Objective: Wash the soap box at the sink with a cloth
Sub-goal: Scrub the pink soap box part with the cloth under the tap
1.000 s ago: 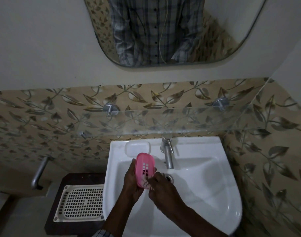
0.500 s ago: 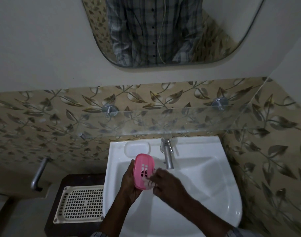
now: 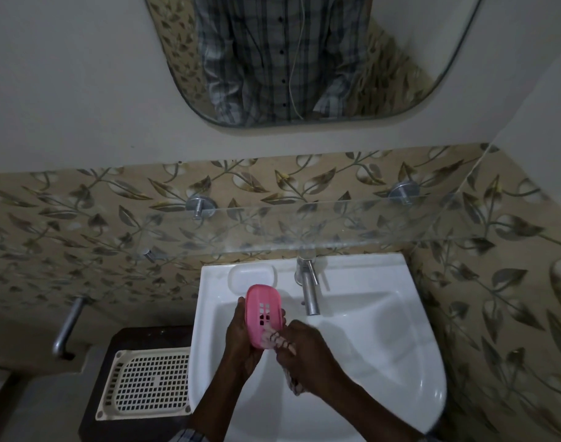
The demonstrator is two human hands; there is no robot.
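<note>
My left hand holds a pink plastic soap box upright over the white sink, its slotted inner face turned toward me. My right hand grips a small striped cloth and presses it against the lower right edge of the box. A tail of the cloth hangs below the right palm. The steel tap stands just right of the box, and no water is seen running from it.
A moulded soap recess sits at the sink's back left. A cream perforated tray lies on a dark stand left of the sink. A glass shelf juts out above the tap, a mirror above that. Patterned tile wall is close on the right.
The right hand with the cloth has rubbed along the lower part of the box, shifting slightly down and right. The left hand keeps the box in nearly the same place.
</note>
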